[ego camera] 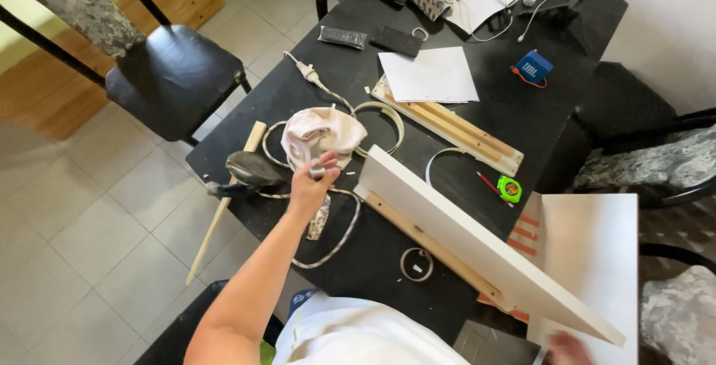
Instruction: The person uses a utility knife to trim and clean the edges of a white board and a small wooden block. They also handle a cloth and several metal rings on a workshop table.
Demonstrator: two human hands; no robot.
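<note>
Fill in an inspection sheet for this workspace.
Surface: black table, crowded.
Job's things: long white board tilted on edge; small grey object.
Clutter: crumpled pale cloth, wooden slats, white paper sheet, green tape measure, blue speaker, remote.
Grippers: left hand grips the grey object; right hand at the board's near end.
Cables: pale cord looped; white charger lead.
Surroundings: black chair, tiled floor.

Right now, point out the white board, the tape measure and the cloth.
white board (477,234), head view, middle of its long face.
tape measure (509,189), head view, green case.
cloth (322,132), head view, crumpled middle.
</note>
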